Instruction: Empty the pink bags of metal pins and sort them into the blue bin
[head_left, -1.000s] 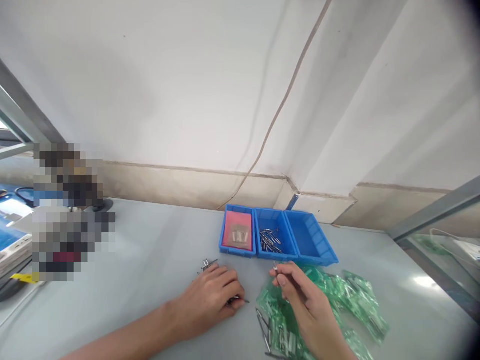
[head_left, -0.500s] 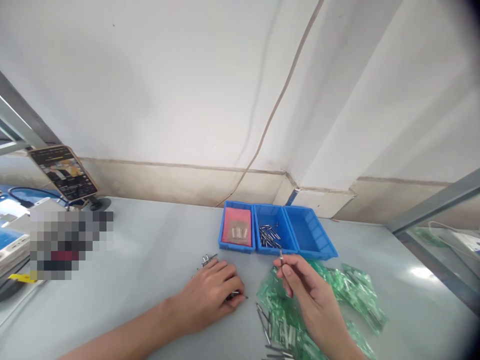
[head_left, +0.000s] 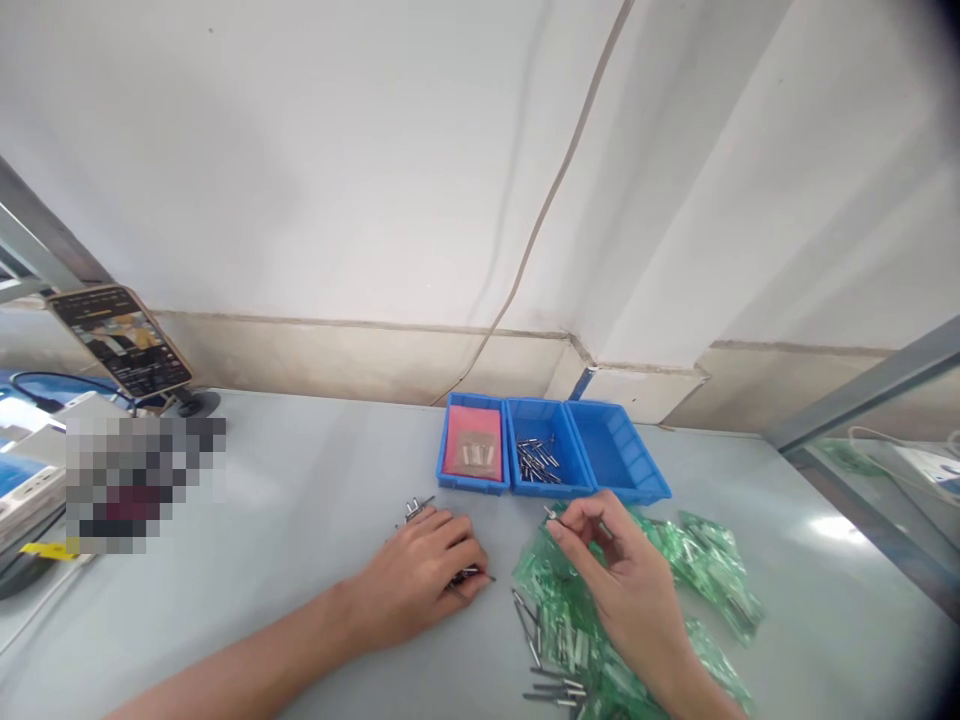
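Note:
My left hand (head_left: 424, 570) rests low over the table, its fingers curled around several thin metal pins (head_left: 465, 576). More metal pins (head_left: 415, 508) stick out beyond its knuckles. My right hand (head_left: 626, 575) pinches a small metal pin (head_left: 551, 513) between thumb and forefinger, above the green plastic bags (head_left: 540, 565). Loose metal pins (head_left: 526, 625) lie between the hands, on the near side. Behind the right hand, the middle blue bin (head_left: 551, 490) has a pile of similar pins (head_left: 536, 460) in it.
The left blue bin (head_left: 472, 486) contains a pink packet (head_left: 474, 420) with a small bag of parts. A third blue bin (head_left: 619, 450) adjoins on the right. A phone (head_left: 124, 340) stands at the left near a power strip (head_left: 30, 495). A metal frame (head_left: 862, 390) rises at right.
My right hand has turned slightly, so the pin in its fingers has gone from upright to tilted leftward. The left hand stays almost still. The whole view has shifted a little.

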